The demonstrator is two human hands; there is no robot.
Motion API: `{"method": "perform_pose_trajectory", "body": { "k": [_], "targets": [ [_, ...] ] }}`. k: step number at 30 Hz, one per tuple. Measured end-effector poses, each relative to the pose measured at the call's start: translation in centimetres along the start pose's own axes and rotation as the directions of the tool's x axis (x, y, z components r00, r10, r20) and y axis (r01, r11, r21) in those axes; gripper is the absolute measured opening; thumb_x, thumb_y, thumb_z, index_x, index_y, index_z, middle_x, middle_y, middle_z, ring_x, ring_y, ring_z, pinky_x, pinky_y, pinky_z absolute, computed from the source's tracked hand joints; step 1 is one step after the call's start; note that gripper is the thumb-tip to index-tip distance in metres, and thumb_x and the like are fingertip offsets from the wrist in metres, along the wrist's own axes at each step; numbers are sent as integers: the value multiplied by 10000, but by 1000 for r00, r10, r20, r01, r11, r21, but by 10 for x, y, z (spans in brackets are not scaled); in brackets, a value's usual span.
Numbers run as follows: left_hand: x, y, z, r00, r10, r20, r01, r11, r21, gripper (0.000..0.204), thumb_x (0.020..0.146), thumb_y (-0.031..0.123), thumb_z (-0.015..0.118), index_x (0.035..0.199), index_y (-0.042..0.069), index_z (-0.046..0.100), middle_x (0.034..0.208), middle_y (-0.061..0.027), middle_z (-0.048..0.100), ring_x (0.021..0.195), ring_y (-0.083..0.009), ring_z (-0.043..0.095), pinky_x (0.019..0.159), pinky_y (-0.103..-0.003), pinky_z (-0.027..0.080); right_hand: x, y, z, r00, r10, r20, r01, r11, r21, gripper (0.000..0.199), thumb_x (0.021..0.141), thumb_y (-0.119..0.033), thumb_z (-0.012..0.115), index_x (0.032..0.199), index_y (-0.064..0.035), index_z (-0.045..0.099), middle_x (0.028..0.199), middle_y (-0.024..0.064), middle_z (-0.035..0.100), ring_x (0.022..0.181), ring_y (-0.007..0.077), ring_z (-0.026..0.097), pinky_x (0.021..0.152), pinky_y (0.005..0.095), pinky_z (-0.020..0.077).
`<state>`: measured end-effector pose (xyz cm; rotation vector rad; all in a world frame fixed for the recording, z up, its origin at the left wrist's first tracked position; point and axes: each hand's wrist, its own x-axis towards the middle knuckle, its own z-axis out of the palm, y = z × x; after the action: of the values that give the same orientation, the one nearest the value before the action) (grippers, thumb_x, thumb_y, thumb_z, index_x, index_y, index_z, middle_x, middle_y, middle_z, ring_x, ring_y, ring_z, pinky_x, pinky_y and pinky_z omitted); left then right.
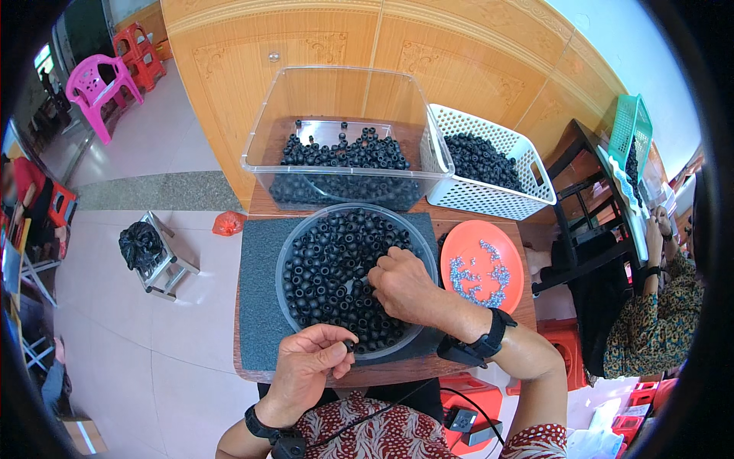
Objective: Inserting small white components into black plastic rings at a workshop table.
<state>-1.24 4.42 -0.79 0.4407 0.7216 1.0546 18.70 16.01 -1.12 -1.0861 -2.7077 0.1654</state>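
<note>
A clear round bowl [284,269] full of small black rings sits on a grey mat [256,268] on a wooden table. My right hand [401,287] reaches into the bowl, fingertips down among the black rings [325,268]; whether it grips one is hidden. My left hand [310,359] hovers at the bowl's near rim, pinching one black ring [349,346] between thumb and fingers. An orange plate [482,266] with small silvery parts [478,271] lies right of the bowl.
Behind the bowl stand a clear plastic tub [344,138] and a white slotted basket [489,164], both holding black rings. Another person sits at the right [650,306] by a black rack. A stool with a black bag [141,245] and plastic chairs stand on the floor at left.
</note>
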Motion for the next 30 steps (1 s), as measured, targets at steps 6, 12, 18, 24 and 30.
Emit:
{"method": "perform_pose_trajectory", "body": {
  "k": [6, 12, 18, 24, 30],
  "targets": [
    [-1, -2, -1, 1000, 0, -11, 0, 1000, 3, 198, 877, 81, 654, 1026, -47, 631, 791, -104, 643, 635, -126, 547, 587, -232, 448, -2, 2, 1, 1000, -9, 2, 9, 1000, 21, 135, 645, -64, 713, 740, -49, 617, 770, 91, 597, 784, 264, 541, 700, 384, 446],
    [0, 0, 7, 999, -4, -43, 2, 999, -39, 212, 892, 80, 633, 1064, -42, 605, 833, -122, 648, 655, -150, 577, 603, -249, 467, -19, -12, -22, 974, 94, -206, -22, 944, 330, 169, 654, -46, 728, 747, -57, 587, 726, 74, 576, 712, 262, 531, 625, 378, 429],
    [5, -6, 12, 999, 0, -39, -3, 997, -81, 209, 894, 65, 626, 1070, -44, 602, 855, -135, 659, 666, -159, 589, 619, -272, 480, -40, -54, -44, 937, 155, -312, 61, 810, 584, 193, 679, -31, 768, 802, -56, 621, 730, 36, 579, 662, 202, 518, 571, 317, 397],
    [5, -14, 16, 996, 85, -12, -85, 996, 20, 290, 838, 106, 699, 1060, -50, 595, 871, -142, 673, 680, -179, 624, 604, -266, 498, -45, -58, -44, 926, 118, -358, 111, 822, 559, 226, 659, -17, 780, 802, -51, 608, 728, 44, 581, 629, 204, 502, 559, 321, 380],
    [3, -16, 17, 990, 138, -17, -135, 986, 102, 283, 823, 100, 714, 1033, -55, 607, 870, -139, 673, 678, -159, 615, 599, -262, 498, -48, -67, -45, 905, 124, -408, 117, 847, 518, 229, 644, 3, 741, 804, -41, 583, 693, 68, 521, 655, 261, 494, 557, 362, 389]
  ]
}}
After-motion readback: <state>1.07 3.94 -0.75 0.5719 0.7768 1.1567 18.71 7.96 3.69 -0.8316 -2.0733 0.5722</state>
